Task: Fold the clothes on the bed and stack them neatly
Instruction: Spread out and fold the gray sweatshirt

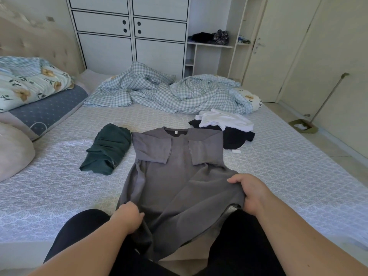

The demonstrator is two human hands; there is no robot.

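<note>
A grey shirt [179, 176] lies on the patterned bed [278, 166], both hands' fingers grasping its hem: left hand [128, 217], right hand [252, 193]. Beyond: checked duvet [169, 92], white wardrobe [129, 32].

checked duvet [169, 92] rumpled at far bedside, broom [326, 96] against right wall

A big bed [278, 166] with a pale patterned cover holds everything. A grey shirt [179, 176] lies flat in the middle, its sleeves folded in. Just beside it is a folded dark green piece of clothing [108, 150]. On the other side is a black cloth [237, 136] with a white cloth [223, 119] on top. A crumpled checked blanket [169, 92] lies at the far end. Pillows [39, 108] sit along one side.
</note>
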